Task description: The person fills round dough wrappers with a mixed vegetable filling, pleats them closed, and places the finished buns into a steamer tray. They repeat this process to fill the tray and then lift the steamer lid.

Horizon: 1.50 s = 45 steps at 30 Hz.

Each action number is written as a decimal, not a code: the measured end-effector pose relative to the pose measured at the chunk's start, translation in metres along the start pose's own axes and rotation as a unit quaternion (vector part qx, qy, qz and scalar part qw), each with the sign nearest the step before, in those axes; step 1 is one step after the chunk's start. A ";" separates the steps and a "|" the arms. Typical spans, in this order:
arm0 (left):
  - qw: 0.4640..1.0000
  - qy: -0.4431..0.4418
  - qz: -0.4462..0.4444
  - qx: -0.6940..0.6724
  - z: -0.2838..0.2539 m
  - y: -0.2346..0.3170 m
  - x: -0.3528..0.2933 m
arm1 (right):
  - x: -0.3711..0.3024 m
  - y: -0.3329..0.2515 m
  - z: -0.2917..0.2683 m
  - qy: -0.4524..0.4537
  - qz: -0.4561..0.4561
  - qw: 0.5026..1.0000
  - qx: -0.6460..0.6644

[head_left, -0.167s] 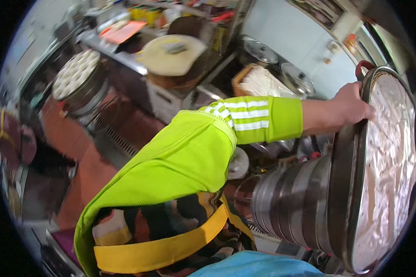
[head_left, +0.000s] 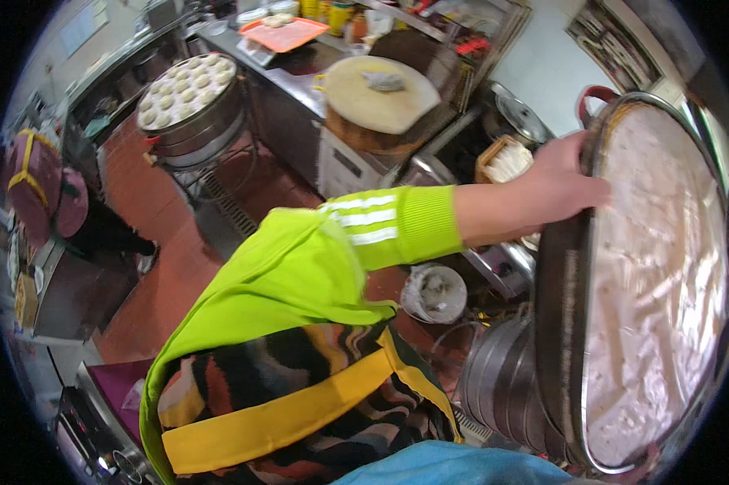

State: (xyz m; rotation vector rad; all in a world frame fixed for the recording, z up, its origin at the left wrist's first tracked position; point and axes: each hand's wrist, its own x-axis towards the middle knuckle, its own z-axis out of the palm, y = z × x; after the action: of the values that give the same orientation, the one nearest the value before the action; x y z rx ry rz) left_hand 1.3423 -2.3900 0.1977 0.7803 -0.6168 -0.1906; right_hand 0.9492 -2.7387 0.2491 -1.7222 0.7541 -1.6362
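Note:
My left hand point(head_left: 554, 182) grips the rim of a large round metal steamer tray point(head_left: 565, 323) at the right. Its thumb lies over the edge; the other fingers are mostly hidden behind. The tray stands tilted in view, with a wrinkled pale liner point(head_left: 655, 283) covering its top face. A red handle point(head_left: 595, 99) sticks out from its side beside my left hand. At the tray's lower rim a small blurred skin-coloured patch, probably my right hand point(head_left: 646, 467), shows; its fingers cannot be made out. Behind the tray is a stack of round metal steamer tiers point(head_left: 498, 380).
At the left, a steamer tier holding several white buns point(head_left: 187, 89) sits on a stand. A round board point(head_left: 381, 89) lies on the counter, near an orange tray point(head_left: 282, 34). A white bucket point(head_left: 434, 293) stands on the red floor. Another person point(head_left: 61, 190) is at the far left.
The steamer tray has shifted left in view, with my left hand still on its rim. The surroundings have swung rightward, and less of the stacked tiers shows.

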 end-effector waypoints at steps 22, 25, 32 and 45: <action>0.789 0.520 0.143 0.294 -0.454 0.377 -0.312 | -0.521 -0.232 0.692 -0.715 0.266 0.575 0.296; 0.730 0.575 0.192 0.317 -0.510 0.384 -0.318 | -0.587 -0.226 0.836 -0.810 0.229 0.485 0.238; 0.598 0.671 0.234 0.371 -0.618 0.389 -0.302 | -0.767 -0.347 1.040 -0.857 0.174 0.446 0.191; 0.435 0.779 0.162 0.421 -0.673 0.342 -0.336 | -0.917 -0.501 1.062 -0.873 0.014 0.445 0.198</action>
State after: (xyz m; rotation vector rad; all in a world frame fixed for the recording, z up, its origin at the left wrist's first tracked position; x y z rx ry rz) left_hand 1.4434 -1.6175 -0.0784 1.3595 1.1141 1.2687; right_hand 1.9423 -1.6488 0.0335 -1.8315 -0.6324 0.5801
